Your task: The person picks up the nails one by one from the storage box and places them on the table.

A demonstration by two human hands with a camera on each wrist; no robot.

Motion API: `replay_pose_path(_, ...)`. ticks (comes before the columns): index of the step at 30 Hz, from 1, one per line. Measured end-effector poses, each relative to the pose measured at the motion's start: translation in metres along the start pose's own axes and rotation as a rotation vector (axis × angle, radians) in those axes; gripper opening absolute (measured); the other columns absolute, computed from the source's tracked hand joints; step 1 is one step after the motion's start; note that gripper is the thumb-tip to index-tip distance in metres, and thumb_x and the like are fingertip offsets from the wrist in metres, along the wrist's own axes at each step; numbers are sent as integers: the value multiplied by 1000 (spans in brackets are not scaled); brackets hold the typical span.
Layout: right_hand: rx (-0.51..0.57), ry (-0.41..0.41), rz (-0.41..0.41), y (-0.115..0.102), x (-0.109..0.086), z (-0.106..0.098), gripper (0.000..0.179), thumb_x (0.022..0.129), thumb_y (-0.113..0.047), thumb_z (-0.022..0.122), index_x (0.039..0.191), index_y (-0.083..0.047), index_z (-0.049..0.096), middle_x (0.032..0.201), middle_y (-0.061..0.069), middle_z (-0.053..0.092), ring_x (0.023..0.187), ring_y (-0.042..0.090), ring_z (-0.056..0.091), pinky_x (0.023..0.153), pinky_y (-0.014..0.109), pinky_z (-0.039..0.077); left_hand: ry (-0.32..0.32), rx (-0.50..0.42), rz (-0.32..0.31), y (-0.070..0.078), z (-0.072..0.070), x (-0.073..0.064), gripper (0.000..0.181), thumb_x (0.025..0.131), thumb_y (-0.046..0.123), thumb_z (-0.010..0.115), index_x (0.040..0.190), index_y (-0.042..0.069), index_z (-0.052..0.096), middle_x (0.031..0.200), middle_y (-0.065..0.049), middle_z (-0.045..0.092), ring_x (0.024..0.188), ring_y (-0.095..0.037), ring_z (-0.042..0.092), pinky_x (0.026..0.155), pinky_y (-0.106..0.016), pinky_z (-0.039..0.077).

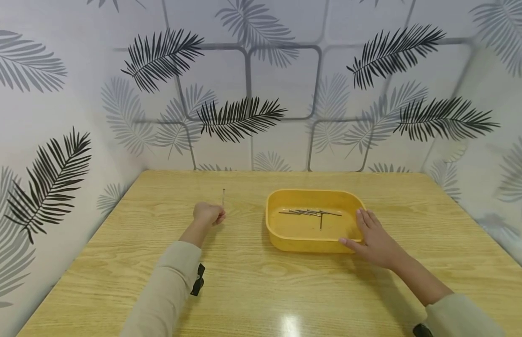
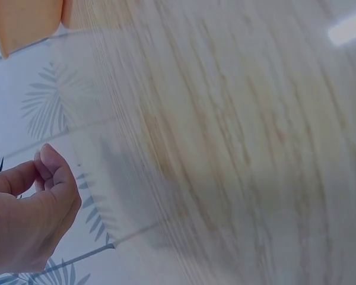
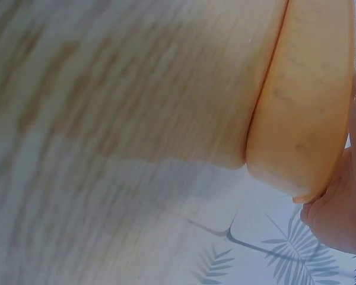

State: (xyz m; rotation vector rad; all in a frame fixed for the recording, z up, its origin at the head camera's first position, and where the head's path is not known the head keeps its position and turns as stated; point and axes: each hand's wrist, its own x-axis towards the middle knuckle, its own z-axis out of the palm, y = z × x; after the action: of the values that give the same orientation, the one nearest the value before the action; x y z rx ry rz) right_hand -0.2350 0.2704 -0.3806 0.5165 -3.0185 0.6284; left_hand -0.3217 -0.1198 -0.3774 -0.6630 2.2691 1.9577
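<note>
In the head view my left hand (image 1: 208, 214) pinches a thin nail (image 1: 223, 198), which sticks up from the fingers with its head at the top. The left wrist view shows the thumb and fingertips of that left hand (image 2: 38, 208) drawn together; no nail is visible there. My right hand (image 1: 375, 241) rests on the near right corner of a yellow plastic tray (image 1: 311, 245), fingers extended over the right rim and thumb along the front rim. Inside the tray lie several dark nails (image 1: 303, 212), most sideways, with one (image 1: 321, 221) pointing toward me.
The light wooden table (image 1: 244, 290) carries the tray right of its middle, with the left hand a short way to the tray's left. Behind the table's far edge stands a wall (image 1: 282, 145) with a leaf pattern. Dark straps (image 1: 197, 280) show at the sleeves.
</note>
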Motion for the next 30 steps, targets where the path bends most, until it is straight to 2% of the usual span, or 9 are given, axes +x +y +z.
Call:
replay_pose_path(3, -2, 4, 1, 0, 1, 0, 94, 89, -50, 52, 141, 15, 10, 149, 35, 5, 137, 51, 4, 107, 64, 12, 4, 24, 5, -1, -3, 1, 27, 89, 0, 54, 112, -14, 58, 69, -5, 57, 49, -3, 53, 51, -12, 47)
replay_pose_path(9, 15, 21, -13, 1, 2, 1, 94, 88, -49, 54, 141, 16, 9, 149, 35, 5, 137, 51, 3, 106, 65, 12, 16, 17, -1, -4, -9, 4, 27, 89, -1, 54, 112, -15, 57, 67, -5, 57, 49, -3, 53, 50, -12, 47)
replay_pose_path(19, -26, -7, -10, 1, 10, -2, 97, 87, -51, 55, 141, 16, 10, 149, 35, 4, 137, 51, 4, 107, 64, 12, 21, 46, -25, -5, -22, 3, 26, 87, -5, 53, 109, -18, 57, 57, -2, 53, 45, -3, 52, 51, -13, 49)
replay_pose_path(25, -22, -17, -8, 2, 12, -2, 98, 87, -52, 54, 142, 15, 8, 149, 34, 3, 137, 50, 2, 107, 64, 12, 15, -4, -44, -3, -30, 5, 26, 86, -6, 53, 109, -18, 55, 55, -2, 53, 45, -4, 52, 50, -14, 49)
replay_pose_path(29, -10, -16, -3, 2, 13, 0, 98, 87, -52, 54, 142, 14, 6, 150, 34, 1, 138, 50, 1, 107, 64, 11, 32, 0, -54, -4, -39, 12, 24, 85, -8, 54, 107, -18, 55, 56, -4, 54, 44, -5, 53, 51, -16, 51)
replay_pose_path(30, -6, -16, -1, 2, 13, -1, 98, 87, -51, 54, 142, 14, 6, 150, 34, 1, 138, 50, 1, 107, 65, 11, 38, 7, -52, -8, -41, 20, 24, 84, -8, 54, 106, -19, 55, 56, -5, 55, 45, -6, 54, 51, -17, 51)
